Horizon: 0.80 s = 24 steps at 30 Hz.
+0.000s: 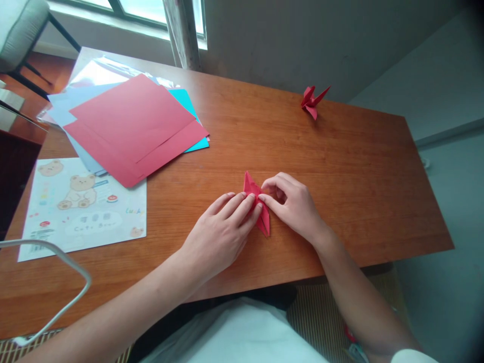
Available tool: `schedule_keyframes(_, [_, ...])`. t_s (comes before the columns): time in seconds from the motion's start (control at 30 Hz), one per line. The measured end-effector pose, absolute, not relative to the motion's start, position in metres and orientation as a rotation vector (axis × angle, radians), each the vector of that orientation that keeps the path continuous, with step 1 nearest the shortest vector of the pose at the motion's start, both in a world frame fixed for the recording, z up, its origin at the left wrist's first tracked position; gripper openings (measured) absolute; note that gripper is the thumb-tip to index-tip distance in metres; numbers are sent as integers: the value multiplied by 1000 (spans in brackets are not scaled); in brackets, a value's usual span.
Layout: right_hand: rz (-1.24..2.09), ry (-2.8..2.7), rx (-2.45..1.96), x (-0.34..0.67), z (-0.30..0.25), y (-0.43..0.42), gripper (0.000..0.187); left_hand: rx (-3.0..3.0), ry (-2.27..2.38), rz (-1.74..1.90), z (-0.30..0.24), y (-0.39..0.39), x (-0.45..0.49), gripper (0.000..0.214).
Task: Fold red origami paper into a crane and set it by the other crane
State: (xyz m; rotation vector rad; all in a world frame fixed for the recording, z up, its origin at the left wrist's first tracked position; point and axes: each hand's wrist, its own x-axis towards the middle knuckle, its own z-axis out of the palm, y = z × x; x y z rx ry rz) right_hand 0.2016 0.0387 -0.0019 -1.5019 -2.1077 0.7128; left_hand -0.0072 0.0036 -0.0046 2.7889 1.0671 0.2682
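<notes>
On the wooden table in front of me lies a piece of red origami paper (263, 221), folded into a narrow, pointed shape. My left hand (223, 227) rests over its left side, fingertips pressing it against the table; the left thumb is hidden. From the other side my right hand (291, 204) pinches the paper's right edge between thumb and index finger, its other fingers curled. A finished red paper crane (314, 102) stands near the table's far edge, apart from both hands.
At the left lies a stack of red paper sheets (132, 121) over blue sheets (196, 146) and a clear plastic sleeve (96, 73). A bear-printed cover sheet (83, 206) lies nearer me. A white cable (81, 269) crosses the table's left front edge. A chair (22, 35) stands beyond.
</notes>
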Motion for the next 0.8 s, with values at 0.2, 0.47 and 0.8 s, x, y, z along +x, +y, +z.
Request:
schedule_keyframes(0.2, [819, -2346, -1303, 206, 6, 52, 12, 2818, 1063, 258, -5, 3, -7, 46])
schedule_keyframes(0.47, [735, -2447, -1322, 206, 4, 56, 10, 2805, 1063, 259, -5, 2, -7, 45])
schedule_keyframes(0.8, [737, -2431, -1374, 205, 4, 52, 10, 2793, 1065, 273, -5, 2, -7, 44])
